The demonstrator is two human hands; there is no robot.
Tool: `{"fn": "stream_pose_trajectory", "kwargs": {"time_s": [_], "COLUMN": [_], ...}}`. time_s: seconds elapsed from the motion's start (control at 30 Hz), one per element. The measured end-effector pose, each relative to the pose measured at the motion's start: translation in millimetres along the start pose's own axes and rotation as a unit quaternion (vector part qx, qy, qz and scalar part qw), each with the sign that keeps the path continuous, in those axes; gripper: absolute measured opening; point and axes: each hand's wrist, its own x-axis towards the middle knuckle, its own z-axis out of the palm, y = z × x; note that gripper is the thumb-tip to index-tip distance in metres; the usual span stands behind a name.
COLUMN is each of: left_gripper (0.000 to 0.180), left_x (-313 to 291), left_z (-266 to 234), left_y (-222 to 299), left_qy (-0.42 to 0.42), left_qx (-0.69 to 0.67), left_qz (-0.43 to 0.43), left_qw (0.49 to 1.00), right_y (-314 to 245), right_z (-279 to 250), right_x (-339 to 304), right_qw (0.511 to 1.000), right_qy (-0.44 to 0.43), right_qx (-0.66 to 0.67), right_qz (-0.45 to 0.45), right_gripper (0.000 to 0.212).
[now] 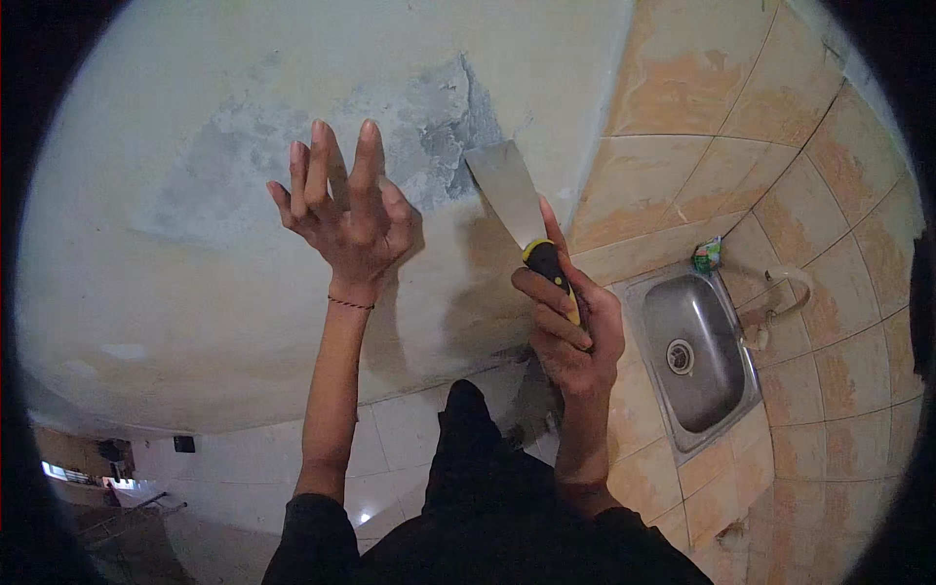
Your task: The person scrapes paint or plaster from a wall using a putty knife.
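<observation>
My right hand (582, 327) is closed round the black and yellow handle of a putty knife (504, 190), its forefinger stretched along the blade side. The broad metal blade points up and left, its tip at the right edge of a bare grey patch (429, 117) on the pale wall (195, 322). Ragged, flaking paint edges run through that patch near the blade. To the left, my left hand (351, 210) is raised with fingers spread in front of the patch, holding nothing. Whether its palm touches the wall I cannot tell. A thin dark cord circles the left wrist.
At the right a steel sink (697, 346) is set into a tiled counter (651, 478). Beside it are a pale tap (780, 292) and a small green packet (707, 254). Tan tiles (858, 322) cover the right wall. White floor tiles (390, 439) lie below.
</observation>
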Motion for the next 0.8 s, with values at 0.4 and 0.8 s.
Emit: {"fn": "stream_pose_trajectory", "kwargs": {"time_s": [0.4, 0.8], "left_gripper": [0.051, 0.051], "left_x": [-1.6, -5.2], "left_z": [4.6, 4.0], "left_y": [-3.2, -3.8], "left_qy": [0.017, -0.004], "left_qx": [-0.011, 0.006], "left_qz": [0.012, 0.003], "left_qw": [1.000, 1.000], "right_y": [4.5, 1.7], "right_z": [2.1, 4.5], "right_x": [0.4, 5.3], "right_qw": [0.998, 0.997], "right_qy": [0.037, 0.020], "right_qx": [-0.037, -0.068], "right_qz": [-0.017, -0.005], "right_gripper": [0.048, 0.051]}}
